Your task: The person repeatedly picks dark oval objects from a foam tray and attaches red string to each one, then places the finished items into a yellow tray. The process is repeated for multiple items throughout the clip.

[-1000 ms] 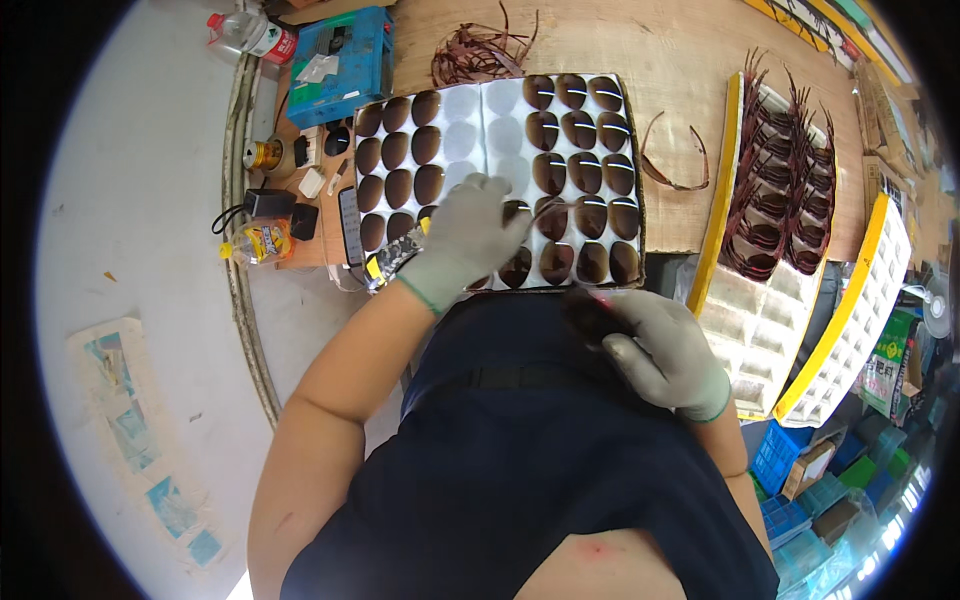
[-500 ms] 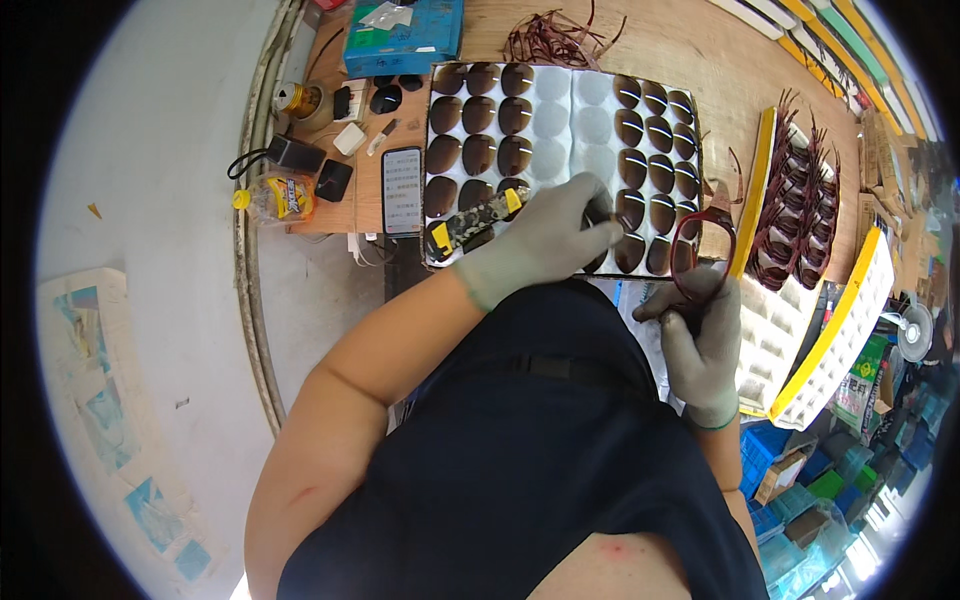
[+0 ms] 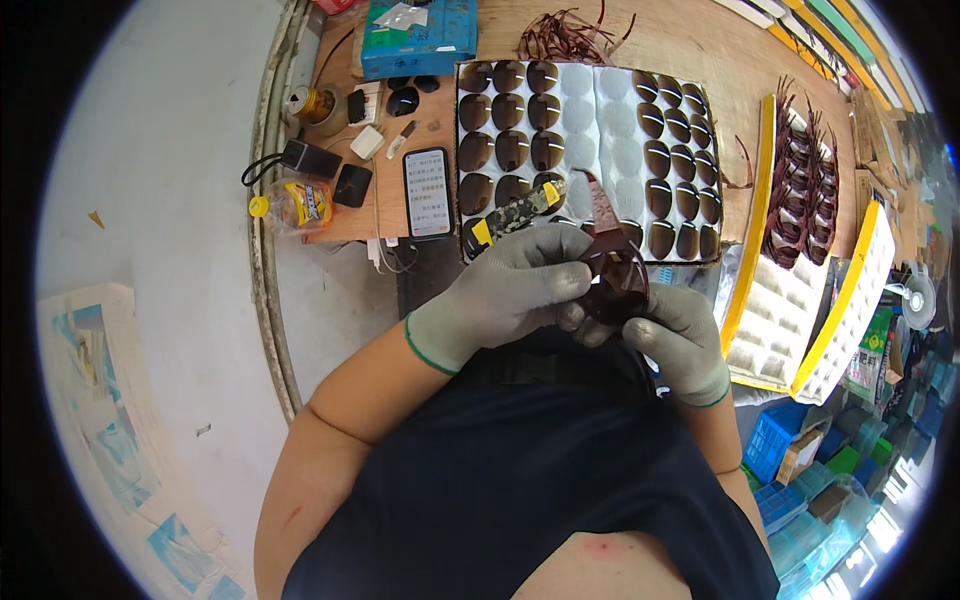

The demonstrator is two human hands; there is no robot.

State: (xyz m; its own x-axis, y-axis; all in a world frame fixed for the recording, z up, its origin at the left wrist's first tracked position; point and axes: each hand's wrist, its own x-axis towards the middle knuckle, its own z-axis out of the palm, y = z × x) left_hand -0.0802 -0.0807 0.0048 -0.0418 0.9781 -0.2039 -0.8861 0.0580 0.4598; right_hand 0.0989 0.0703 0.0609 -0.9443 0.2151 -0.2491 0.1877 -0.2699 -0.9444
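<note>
In front of my body both gloved hands meet at a dark red glasses frame (image 3: 606, 212), one temple arm pointing up and away from me. My right hand (image 3: 682, 342) is closed on the frame's right side. My left hand (image 3: 515, 290) pinches at the near left rim, where a dark brown lens (image 3: 617, 282) shows; whether it is seated in the rim I cannot tell. Just beyond the hands lies a white tray (image 3: 598, 115) with rows of brown tinted lenses (image 3: 511, 150) on both sides and lensless pockets down the middle. A patterned strip with yellow ends (image 3: 516, 216) rests across its lower left.
Left of the tray are a phone (image 3: 428, 192), a plastic bottle (image 3: 300, 204), a black box (image 3: 303, 156) and a can (image 3: 310, 102). Behind stand a blue box (image 3: 419, 45) and a pile of red temple arms (image 3: 568, 38). Rightward, a yellow-edged tray (image 3: 762, 165) holds several red frames (image 3: 800, 190).
My left hand has left the lens tray and come to the glasses frame. My right hand has brought the frame left and toward my middle, turning it. The view has shifted slightly.
</note>
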